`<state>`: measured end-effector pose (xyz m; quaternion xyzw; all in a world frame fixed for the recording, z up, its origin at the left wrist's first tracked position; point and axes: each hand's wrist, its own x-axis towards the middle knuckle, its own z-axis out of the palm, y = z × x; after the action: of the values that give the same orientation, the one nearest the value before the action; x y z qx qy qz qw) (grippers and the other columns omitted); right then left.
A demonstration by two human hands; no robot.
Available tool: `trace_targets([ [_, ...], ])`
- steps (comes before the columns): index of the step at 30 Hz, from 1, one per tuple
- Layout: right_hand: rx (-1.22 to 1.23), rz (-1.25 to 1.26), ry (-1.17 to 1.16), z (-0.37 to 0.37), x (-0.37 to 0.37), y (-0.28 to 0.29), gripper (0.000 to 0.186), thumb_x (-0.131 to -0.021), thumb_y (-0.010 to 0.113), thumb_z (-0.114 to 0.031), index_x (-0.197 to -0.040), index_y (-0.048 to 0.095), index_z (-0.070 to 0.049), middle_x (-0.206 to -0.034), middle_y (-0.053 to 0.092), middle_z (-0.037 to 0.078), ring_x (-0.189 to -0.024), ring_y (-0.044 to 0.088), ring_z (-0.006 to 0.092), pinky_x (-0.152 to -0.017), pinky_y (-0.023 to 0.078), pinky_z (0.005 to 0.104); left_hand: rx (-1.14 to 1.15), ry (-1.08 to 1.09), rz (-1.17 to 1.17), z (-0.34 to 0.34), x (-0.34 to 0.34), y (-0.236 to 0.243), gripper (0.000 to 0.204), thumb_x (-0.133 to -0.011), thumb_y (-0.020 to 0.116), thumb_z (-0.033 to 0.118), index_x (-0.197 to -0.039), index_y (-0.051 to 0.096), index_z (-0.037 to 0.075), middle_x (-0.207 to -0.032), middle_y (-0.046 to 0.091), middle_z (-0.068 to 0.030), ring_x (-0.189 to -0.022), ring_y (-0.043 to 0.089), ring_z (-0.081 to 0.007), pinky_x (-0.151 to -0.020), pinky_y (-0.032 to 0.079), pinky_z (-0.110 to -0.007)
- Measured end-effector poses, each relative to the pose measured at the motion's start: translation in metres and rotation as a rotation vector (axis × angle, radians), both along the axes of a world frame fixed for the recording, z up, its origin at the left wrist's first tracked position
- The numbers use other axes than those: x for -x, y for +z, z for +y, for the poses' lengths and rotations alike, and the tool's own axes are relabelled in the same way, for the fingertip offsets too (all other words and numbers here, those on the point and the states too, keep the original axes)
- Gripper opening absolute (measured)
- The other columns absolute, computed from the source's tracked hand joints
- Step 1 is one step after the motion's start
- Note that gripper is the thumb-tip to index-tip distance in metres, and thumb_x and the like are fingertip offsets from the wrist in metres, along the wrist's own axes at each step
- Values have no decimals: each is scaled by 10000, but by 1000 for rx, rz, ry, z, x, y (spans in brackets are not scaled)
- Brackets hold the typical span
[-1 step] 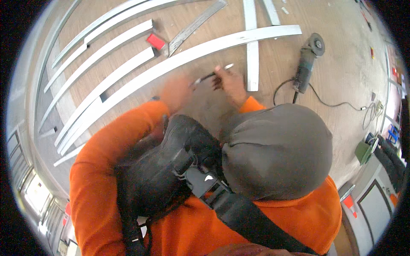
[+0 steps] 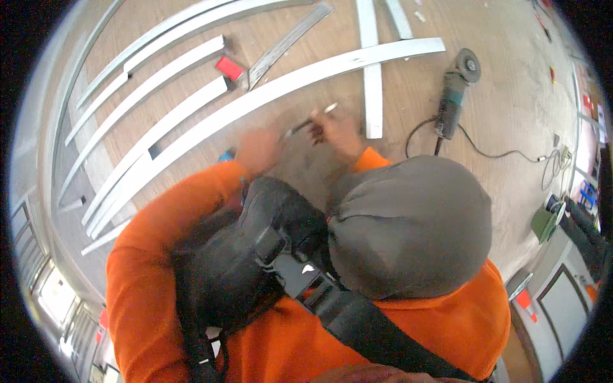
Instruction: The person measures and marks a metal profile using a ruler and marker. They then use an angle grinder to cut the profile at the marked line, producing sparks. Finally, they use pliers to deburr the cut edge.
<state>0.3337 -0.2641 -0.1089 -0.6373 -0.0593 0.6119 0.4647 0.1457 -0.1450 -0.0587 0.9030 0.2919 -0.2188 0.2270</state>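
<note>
My right hand (image 2: pixel 336 133) is closed round a slim dark marker pen (image 2: pixel 307 124) with a pale end (image 2: pixel 331 107) sticking out beyond the fingers. My left hand (image 2: pixel 258 149) is just left of the pen's other tip, smeared by motion, so its fingers do not show clearly. Both hands are over my bent grey-clad knees, on the near side of a long white metal bar (image 2: pixel 287 82). That bar lies across a shorter white bar (image 2: pixel 373 102). A small blue thing (image 2: pixel 227 155) shows beside my left wrist, partly hidden.
An angle grinder (image 2: pixel 453 102) lies on the wooden floor to the right, its cord (image 2: pixel 498 154) trailing further right. Several white bars (image 2: pixel 159 67) lie at the left. A red block (image 2: pixel 228 68) rests beside a worn grey bar (image 2: pixel 290 43). Another person's dark-clothed legs (image 2: pixel 584 239) are at the far right.
The view has shifted slightly. Both hands sit a little lower and further left in the picture, with the marker pen still in my right hand.
</note>
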Motion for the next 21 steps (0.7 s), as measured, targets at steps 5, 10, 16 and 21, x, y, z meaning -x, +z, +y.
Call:
trace_targets([
  [5,30,-1153,339,-11,-29,51,375,-888,758,-318,-1110,669,-30,-939,673,134,-827,654,264,-730,552,391,-19,-253,-66,22,12,41,435,-901,678,395,-1186,643,68,-1080,660,-189,-1055,634,-370,-914,488,-505],
  [10,363,-1599,226,-18,-82,27,699,-824,779,-344,-1402,514,-53,-1241,554,212,-1107,596,375,-932,514,445,-318,18,-286,69,20,21,526,-810,778,275,-1249,570,73,-1209,601,-167,-1159,571,-369,-1002,418,-501],
  [16,267,-1190,433,-6,-57,25,736,-840,755,-375,-1429,476,-33,-1294,536,226,-1218,541,400,-991,491,481,-277,-81,-274,84,-25,25,459,-808,765,261,-1163,561,53,-1151,606,-180,-1102,589,-390,-975,428,-487],
  [21,56,-1183,393,-2,-53,30,631,-851,746,-370,-1361,543,-60,-1385,537,175,-1230,548,381,-1029,474,492,-337,-152,-399,90,-132,33,511,-799,769,318,-1187,591,37,-1122,637,-182,-1087,607,-377,-961,448,-493],
])
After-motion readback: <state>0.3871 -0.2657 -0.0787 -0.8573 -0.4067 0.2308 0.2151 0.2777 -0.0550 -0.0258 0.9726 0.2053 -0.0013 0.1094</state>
